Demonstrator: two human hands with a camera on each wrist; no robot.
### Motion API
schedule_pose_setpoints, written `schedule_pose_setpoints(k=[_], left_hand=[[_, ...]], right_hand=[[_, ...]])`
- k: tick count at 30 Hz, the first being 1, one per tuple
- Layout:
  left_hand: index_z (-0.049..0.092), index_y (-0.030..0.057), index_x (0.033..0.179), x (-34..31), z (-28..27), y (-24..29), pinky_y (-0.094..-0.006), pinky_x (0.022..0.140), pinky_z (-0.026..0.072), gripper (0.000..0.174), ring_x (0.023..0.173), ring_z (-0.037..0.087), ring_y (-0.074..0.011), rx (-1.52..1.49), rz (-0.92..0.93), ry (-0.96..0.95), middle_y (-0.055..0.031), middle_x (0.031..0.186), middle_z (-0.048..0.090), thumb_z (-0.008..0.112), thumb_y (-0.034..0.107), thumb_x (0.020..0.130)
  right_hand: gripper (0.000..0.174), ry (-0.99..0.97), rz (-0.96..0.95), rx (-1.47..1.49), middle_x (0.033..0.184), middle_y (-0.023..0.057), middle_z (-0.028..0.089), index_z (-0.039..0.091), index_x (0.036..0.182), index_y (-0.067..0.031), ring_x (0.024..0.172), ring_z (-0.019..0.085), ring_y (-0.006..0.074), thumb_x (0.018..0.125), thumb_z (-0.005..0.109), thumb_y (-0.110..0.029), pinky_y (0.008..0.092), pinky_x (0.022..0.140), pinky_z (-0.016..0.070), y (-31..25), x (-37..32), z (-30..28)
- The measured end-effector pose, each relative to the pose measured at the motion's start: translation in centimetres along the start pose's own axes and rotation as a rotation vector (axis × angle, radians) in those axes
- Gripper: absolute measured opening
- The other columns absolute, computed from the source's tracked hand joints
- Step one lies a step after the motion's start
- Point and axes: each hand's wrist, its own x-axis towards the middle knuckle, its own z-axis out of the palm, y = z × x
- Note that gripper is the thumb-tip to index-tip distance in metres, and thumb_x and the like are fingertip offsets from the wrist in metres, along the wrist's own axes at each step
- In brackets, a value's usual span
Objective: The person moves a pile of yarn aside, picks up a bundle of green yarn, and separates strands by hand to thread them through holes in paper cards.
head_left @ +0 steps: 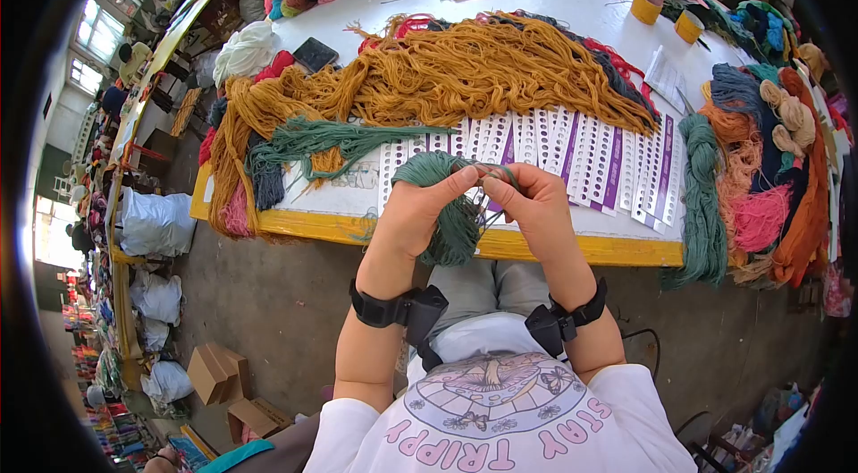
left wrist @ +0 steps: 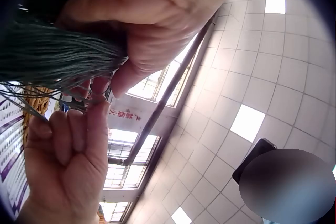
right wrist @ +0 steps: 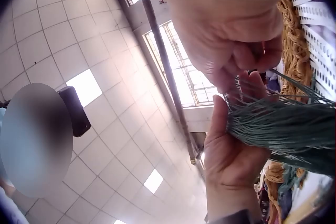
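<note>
A skein of dark green yarn point(head_left: 451, 236) hangs over my left hand point(head_left: 420, 212), held in front of the table's near edge. The left fingers curl round the bundle, with the thumb on top near its gathered end. Close beside it, my right hand point(head_left: 539, 205) pinches a few loose strands between thumb and fingers; the fingertips of both hands nearly meet. In the right wrist view, thin green strands point(right wrist: 289, 129) fan out from the left palm toward the right fingers. Part of the left fingers is hidden behind the yarn.
A large heap of mustard yarn point(head_left: 483, 66) covers the middle of the white table. Looser green yarn point(head_left: 344, 144) and punched shade cards point(head_left: 585, 160) lie nearer. Another green skein point(head_left: 703, 205) hangs over the right edge, beside orange and pink yarn. Yellow-banded containers point(head_left: 650, 1) stand farther back.
</note>
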Motion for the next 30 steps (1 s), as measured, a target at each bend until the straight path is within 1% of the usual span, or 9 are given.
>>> schedule_pose_setpoints(k=[3,6,9,12,15,18,24,27,30], left_hand=[[0.061,-0.0023,0.094,-0.39,0.12,0.35,-0.0263,0.065,0.0474,0.020,0.076,0.059,-0.0135,0.025,-0.036,-0.002,-0.0067,0.086,0.063,0.063,0.011,0.079],[0.064,-0.0017,0.090,-0.61,0.45,0.30,-0.0231,0.059,0.0453,0.017,0.070,0.055,-0.0087,0.056,0.008,0.032,-0.0030,0.079,0.062,0.064,0.012,0.079],[0.064,-0.0014,0.090,-0.59,0.80,0.41,-0.0229,0.062,0.0452,0.016,0.071,0.055,-0.0091,0.073,0.051,0.003,-0.0026,0.078,0.062,0.063,0.011,0.079],[0.064,-0.0013,0.089,-0.56,0.42,-0.12,-0.0230,0.062,0.0450,0.017,0.071,0.055,-0.0098,0.110,0.096,0.031,-0.0037,0.080,0.062,0.063,0.013,0.079],[0.064,-0.0017,0.089,-0.52,-0.10,-0.16,-0.0239,0.063,0.0450,0.020,0.072,0.056,-0.0108,0.122,0.041,0.026,-0.0055,0.081,0.063,0.063,0.016,0.080],[0.064,-0.0022,0.088,-0.71,0.29,0.14,-0.0246,0.064,0.0450,0.021,0.073,0.056,-0.0115,0.093,-0.009,0.018,-0.0068,0.082,0.063,0.062,0.018,0.081],[0.063,-0.0031,0.088,-0.48,0.22,-0.05,-0.0252,0.065,0.0465,0.020,0.076,0.058,-0.0131,0.020,0.016,0.019,-0.0082,0.083,0.063,0.060,0.016,0.082],[0.062,-0.0032,0.088,-0.46,0.34,-0.01,-0.0269,0.066,0.0481,0.020,0.077,0.059,-0.0149,-0.027,-0.004,0.043,-0.0090,0.084,0.063,0.060,0.015,0.082],[0.061,-0.0030,0.088,-0.36,0.21,-0.05,-0.0283,0.067,0.0492,0.020,0.079,0.060,-0.0163,-0.060,0.016,0.014,-0.0101,0.085,0.063,0.060,0.016,0.082]], right_hand=[[0.017,0.034,-0.011,-0.049,0.066,-0.0039,0.056,0.064,0.086,0.0014,0.058,0.042,0.0001,0.079,0.066,-0.014,0.0162,0.048,0.0321,-0.22,-0.15,0.20],[0.017,0.036,-0.041,-0.018,0.065,-0.0046,0.055,0.064,0.086,0.0013,0.057,0.041,0.0002,0.079,0.066,-0.014,0.0165,0.048,0.0316,0.40,-0.12,0.15],[0.017,0.034,-0.065,-0.164,0.065,-0.0049,0.054,0.064,0.086,0.0015,0.057,0.040,0.0003,0.079,0.065,-0.013,0.0165,0.048,0.0313,0.59,-0.15,-0.09],[0.016,0.044,-0.054,-0.079,0.064,-0.0050,0.054,0.063,0.085,0.0011,0.056,0.039,0.0002,0.080,0.064,-0.014,0.0164,0.048,0.0308,0.45,-0.26,0.05],[0.015,0.038,-0.015,-0.012,0.065,-0.0049,0.053,0.062,0.085,0.0005,0.056,0.039,0.0004,0.080,0.063,-0.014,0.0165,0.048,0.0309,0.06,-0.32,-0.10],[0.014,0.019,0.039,0.045,0.067,-0.0037,0.055,0.061,0.084,0.0002,0.058,0.041,0.0009,0.081,0.062,-0.013,0.0170,0.050,0.0330,-0.24,-0.35,-0.29],[0.015,0.017,0.006,-0.050,0.071,-0.0016,0.059,0.062,0.085,0.0006,0.060,0.044,0.0019,0.081,0.063,-0.014,0.0175,0.052,0.0357,0.13,-0.40,-0.51],[0.016,0.029,-0.009,-0.061,0.069,-0.0024,0.057,0.063,0.084,0.0009,0.060,0.044,0.0025,0.081,0.064,-0.015,0.0178,0.052,0.0357,-0.12,-0.45,-0.29],[0.018,0.025,-0.030,-0.114,0.066,-0.0026,0.056,0.064,0.086,0.0012,0.060,0.045,0.0029,0.082,0.063,-0.016,0.0184,0.052,0.0360,-0.29,-0.46,-0.19]])
